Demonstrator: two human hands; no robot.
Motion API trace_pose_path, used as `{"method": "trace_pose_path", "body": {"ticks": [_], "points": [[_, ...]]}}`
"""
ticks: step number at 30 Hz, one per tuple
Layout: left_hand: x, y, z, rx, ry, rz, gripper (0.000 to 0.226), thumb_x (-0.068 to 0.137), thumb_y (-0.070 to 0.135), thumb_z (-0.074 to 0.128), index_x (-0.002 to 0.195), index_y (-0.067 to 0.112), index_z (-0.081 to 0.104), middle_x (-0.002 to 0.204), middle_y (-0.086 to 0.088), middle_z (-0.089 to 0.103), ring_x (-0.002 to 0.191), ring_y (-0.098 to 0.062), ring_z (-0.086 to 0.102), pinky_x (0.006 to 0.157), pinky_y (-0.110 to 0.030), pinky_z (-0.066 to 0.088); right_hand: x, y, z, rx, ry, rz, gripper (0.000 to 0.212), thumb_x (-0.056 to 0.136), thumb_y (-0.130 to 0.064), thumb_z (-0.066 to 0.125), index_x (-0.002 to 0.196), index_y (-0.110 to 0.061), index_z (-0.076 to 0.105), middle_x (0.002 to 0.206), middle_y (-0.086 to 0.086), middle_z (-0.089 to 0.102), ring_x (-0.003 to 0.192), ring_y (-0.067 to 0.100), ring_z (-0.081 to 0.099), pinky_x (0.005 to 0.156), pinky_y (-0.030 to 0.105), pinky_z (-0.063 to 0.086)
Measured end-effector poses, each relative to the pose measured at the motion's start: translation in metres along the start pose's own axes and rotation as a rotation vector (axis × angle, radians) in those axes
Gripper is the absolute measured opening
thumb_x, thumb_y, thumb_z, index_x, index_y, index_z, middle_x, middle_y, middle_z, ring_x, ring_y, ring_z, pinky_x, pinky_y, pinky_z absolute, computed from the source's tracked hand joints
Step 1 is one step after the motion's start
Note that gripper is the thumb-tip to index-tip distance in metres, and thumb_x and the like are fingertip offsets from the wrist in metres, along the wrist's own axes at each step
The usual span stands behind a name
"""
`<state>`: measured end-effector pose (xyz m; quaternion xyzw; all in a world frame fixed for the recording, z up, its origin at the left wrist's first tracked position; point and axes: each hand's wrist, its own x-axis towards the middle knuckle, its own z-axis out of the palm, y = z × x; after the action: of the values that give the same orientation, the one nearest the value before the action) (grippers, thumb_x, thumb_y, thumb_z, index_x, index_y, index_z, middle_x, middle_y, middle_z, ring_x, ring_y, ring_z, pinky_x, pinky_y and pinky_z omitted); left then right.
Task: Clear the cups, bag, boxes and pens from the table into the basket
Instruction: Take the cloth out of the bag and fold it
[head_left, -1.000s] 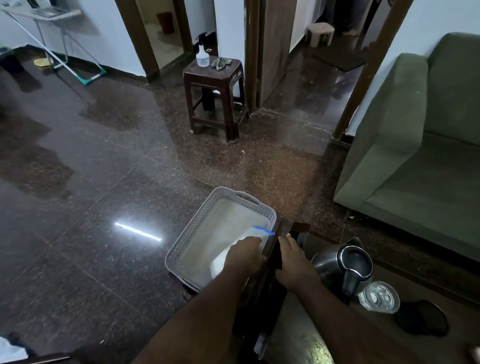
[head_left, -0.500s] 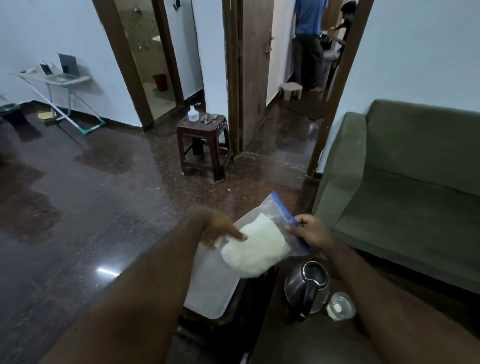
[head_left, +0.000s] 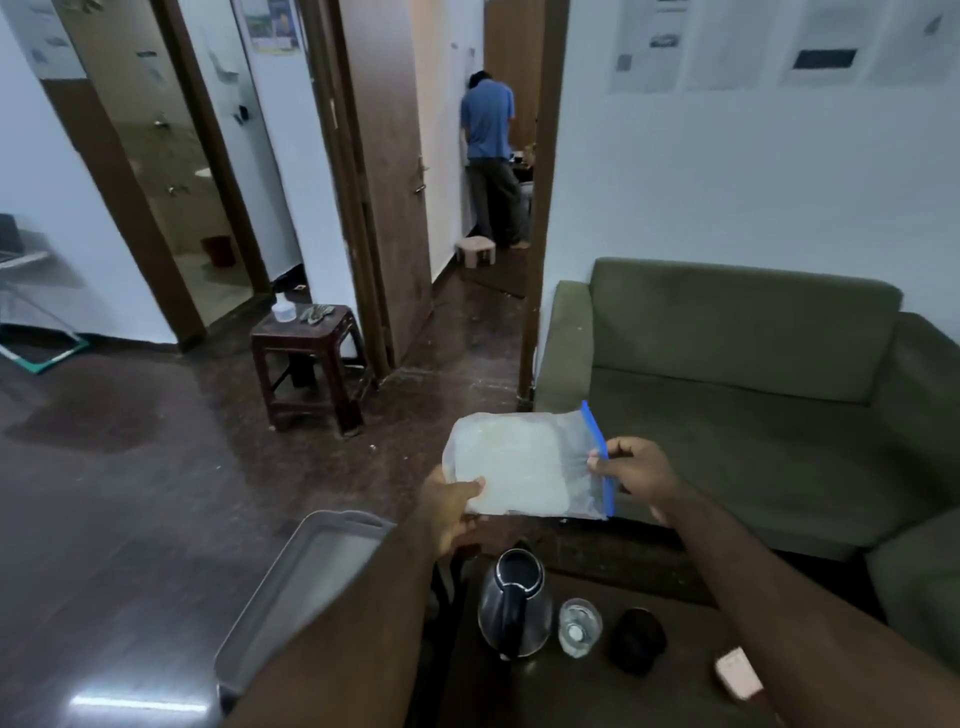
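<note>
Hands up in the air: the left hand (head_left: 451, 506) pinches the bottom corner of the clear zip-top plastic bag with blue seal strip (head_left: 524, 470), and the right hand (head_left: 636, 470) has fingers (head_left: 597, 461) clamped on that strip. Bag hangs flat above the dark table (head_left: 649, 691), with the grey plastic basket (head_left: 306, 577) on the floor just left of it.

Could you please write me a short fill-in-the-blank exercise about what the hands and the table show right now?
1. Both hands hold up a clear bag with a ____ zip strip.
2. The right hand pinches the bag at its ____ end.
3. The basket sits on the ____.
4. Beside the kettle stands a clear ____.

Missing words: blue; zip; floor; cup
</note>
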<state>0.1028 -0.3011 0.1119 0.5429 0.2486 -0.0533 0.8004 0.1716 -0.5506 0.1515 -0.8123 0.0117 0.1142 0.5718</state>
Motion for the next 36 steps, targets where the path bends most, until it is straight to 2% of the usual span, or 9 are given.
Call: {"method": "trace_pose_path", "body": {"ticks": [2, 6, 12, 15, 20, 24, 28, 33, 36], "points": [[0.0, 0.006, 0.015, -0.005, -0.014, 0.023, 0.041, 0.089, 0.001, 0.066, 0.125, 0.017, 0.058, 0.114, -0.015, 0.071, 0.081, -0.028, 0.069, 0.048, -0.028, 0.053, -0.004, -0.001, -0.024, 0.176, -0.036, 0.027, 0.011, 0.089, 0.0, 0.062, 0.096, 0.002, 0.07, 0.084, 0.01, 0.069, 0.073, 0.02, 0.061, 0.058, 0.024, 0.049], [-0.006, 0.017, 0.038, -0.033, -0.152, -0.004, 0.041, 0.091, 0.0, 0.063, 0.122, 0.026, 0.059, 0.115, -0.01, 0.072, 0.08, -0.024, 0.068, 0.051, -0.028, 0.051, -0.01, -0.003, -0.056, 0.675, -0.193, 0.09, 0.042, 0.086, 0.008, 0.03, 0.102, 0.004, 0.069, 0.104, 0.016, 0.075, 0.086, 0.022, 0.075, 0.072, 0.029, 0.062], [-0.013, 0.02, 0.057, 0.035, -0.263, -0.026, 0.039, 0.09, 0.002, 0.066, 0.119, 0.027, 0.06, 0.108, -0.006, 0.075, 0.085, -0.023, 0.068, 0.053, -0.027, 0.051, -0.016, 0.0, -0.064, 0.337, -0.153, 0.015, 0.016, 0.094, -0.003, 0.059, 0.101, -0.005, 0.073, 0.092, 0.012, 0.075, 0.073, 0.019, 0.072, 0.06, 0.03, 0.061], [-0.016, 0.017, 0.065, 0.084, -0.301, -0.019, 0.038, 0.088, 0.003, 0.067, 0.117, 0.028, 0.061, 0.102, -0.002, 0.078, 0.082, -0.021, 0.073, 0.059, -0.03, 0.056, -0.02, -0.004, -0.059, 0.405, -0.215, 0.016, 0.013, 0.091, -0.009, 0.066, 0.1, -0.006, 0.074, 0.086, 0.009, 0.076, 0.069, 0.017, 0.073, 0.056, 0.027, 0.058], [-0.021, 0.014, 0.074, 0.172, -0.289, -0.026, 0.041, 0.086, 0.007, 0.07, 0.119, 0.028, 0.06, 0.107, -0.005, 0.077, 0.085, -0.022, 0.072, 0.062, -0.032, 0.056, -0.027, -0.008, -0.063, 0.49, -0.274, 0.122, 0.02, 0.095, 0.006, 0.048, 0.11, 0.002, 0.061, 0.095, 0.018, 0.067, 0.076, 0.026, 0.071, 0.062, 0.035, 0.063], [-0.023, 0.006, 0.079, 0.162, -0.205, -0.012, 0.038, 0.085, 0.006, 0.07, 0.115, 0.026, 0.061, 0.098, -0.007, 0.078, 0.083, -0.026, 0.071, 0.064, -0.034, 0.056, -0.023, -0.004, -0.077, 0.565, -0.276, 0.199, 0.032, 0.089, 0.002, 0.058, 0.12, 0.001, 0.063, 0.118, 0.028, 0.067, 0.112, 0.046, 0.063, 0.091, 0.056, 0.054], [-0.026, -0.006, 0.092, 0.176, -0.198, -0.029, 0.036, 0.087, 0.003, 0.068, 0.117, 0.021, 0.061, 0.094, -0.009, 0.078, 0.078, -0.025, 0.071, 0.063, -0.034, 0.055, -0.029, 0.001, -0.087, 0.539, -0.335, 0.197, 0.033, 0.083, 0.002, 0.068, 0.116, -0.002, 0.065, 0.101, 0.02, 0.076, 0.091, 0.035, 0.074, 0.072, 0.046, 0.061], [-0.018, -0.028, 0.1, 0.138, -0.171, -0.047, 0.043, 0.083, 0.008, 0.072, 0.123, 0.022, 0.062, 0.112, -0.017, 0.074, 0.094, -0.035, 0.071, 0.073, -0.042, 0.059, -0.027, 0.021, -0.105, 0.612, -0.367, 0.206, 0.036, 0.083, 0.005, 0.067, 0.118, 0.001, 0.066, 0.112, 0.024, 0.072, 0.1, 0.04, 0.07, 0.081, 0.05, 0.059], [-0.015, -0.045, 0.097, 0.115, -0.131, -0.077, 0.043, 0.082, 0.007, 0.074, 0.122, 0.019, 0.062, 0.11, -0.019, 0.074, 0.092, -0.036, 0.072, 0.072, -0.043, 0.058, -0.031, 0.036, -0.105, 0.505, -0.381, 0.269, 0.024, 0.086, 0.006, 0.065, 0.109, 0.0, 0.069, 0.091, 0.017, 0.077, 0.079, 0.03, 0.075, 0.067, 0.041, 0.062]]}}
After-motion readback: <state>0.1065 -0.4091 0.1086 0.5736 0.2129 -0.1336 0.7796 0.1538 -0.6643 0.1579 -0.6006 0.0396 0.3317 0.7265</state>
